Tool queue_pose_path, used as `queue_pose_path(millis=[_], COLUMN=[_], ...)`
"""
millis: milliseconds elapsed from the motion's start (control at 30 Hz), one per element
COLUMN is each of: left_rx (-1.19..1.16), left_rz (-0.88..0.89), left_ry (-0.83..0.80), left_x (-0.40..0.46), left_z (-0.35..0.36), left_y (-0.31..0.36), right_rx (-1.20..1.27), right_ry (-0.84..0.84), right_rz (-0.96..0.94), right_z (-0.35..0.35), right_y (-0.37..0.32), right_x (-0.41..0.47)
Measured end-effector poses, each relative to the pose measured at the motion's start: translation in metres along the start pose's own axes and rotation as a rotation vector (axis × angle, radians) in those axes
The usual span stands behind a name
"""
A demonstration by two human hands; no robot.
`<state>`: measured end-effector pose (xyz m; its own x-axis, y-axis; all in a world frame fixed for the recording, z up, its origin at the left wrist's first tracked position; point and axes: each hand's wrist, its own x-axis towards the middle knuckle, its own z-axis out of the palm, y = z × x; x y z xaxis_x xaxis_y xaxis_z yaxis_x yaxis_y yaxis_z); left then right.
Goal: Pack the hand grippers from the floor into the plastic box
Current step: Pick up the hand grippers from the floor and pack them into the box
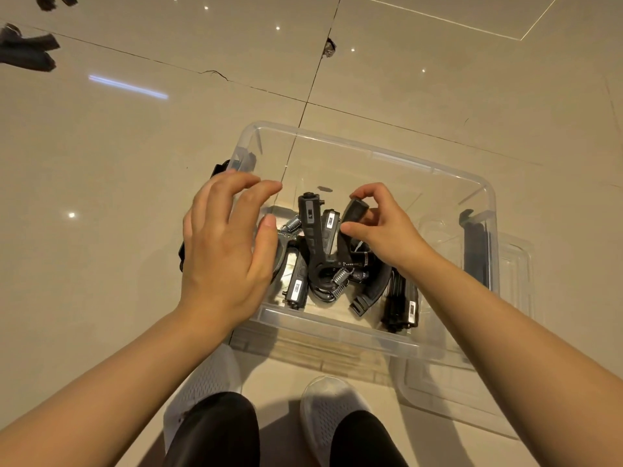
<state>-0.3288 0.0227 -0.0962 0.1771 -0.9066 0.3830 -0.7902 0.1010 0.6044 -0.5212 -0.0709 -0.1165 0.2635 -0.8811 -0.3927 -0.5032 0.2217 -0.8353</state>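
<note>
Right hand (381,230) fingers pinch an upright hand gripper's (313,237) handle inside the plastic box (337,328); left hand (226,244) hovers spread, nearer the rim.

A single wide-angle camera worn on the person's head looks steeply down from close above at the clear plastic box (367,335) on the glossy beige tiled floor (118,156).
</note>
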Motion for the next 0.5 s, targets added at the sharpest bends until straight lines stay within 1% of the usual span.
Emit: queue_pose_path(millis=[100,167,200,267,333,433,500], left_rx=[-0.021,-0.090,-0.141,-0.214,-0.187,-0.038,0.047], left_rz=[-0.016,-0.072,-0.119,-0.196,-0.213,-0.186,-0.171], left_ry=[0.010,0.034,0.054,0.080,0.041,-0.061,-0.118], left_x=[0.000,0.002,0.004,0.008,0.010,0.005,-0.001], left_z=[-0.001,-0.004,-0.006,-0.012,-0.018,-0.021,-0.018], left_y=[0.000,0.000,-0.001,-0.004,-0.010,-0.020,-0.025], right_rx=[0.071,0.032,-0.043,-0.303,-0.571,-0.866,-1.056], right_ry=[-0.020,-0.020,-0.020,-0.028,-0.017,-0.009,-0.084], right_rz=[-0.075,-0.211,-0.310,-0.571,-0.823,-1.034,-1.135], right_z=[0.000,0.003,0.005,0.012,0.018,0.020,0.019], right_y=[-0.009,-0.023,-0.030,-0.041,-0.047,-0.049,-0.047], right_x=[-0.001,-0.007,-0.010,-0.016,-0.018,-0.013,-0.010])
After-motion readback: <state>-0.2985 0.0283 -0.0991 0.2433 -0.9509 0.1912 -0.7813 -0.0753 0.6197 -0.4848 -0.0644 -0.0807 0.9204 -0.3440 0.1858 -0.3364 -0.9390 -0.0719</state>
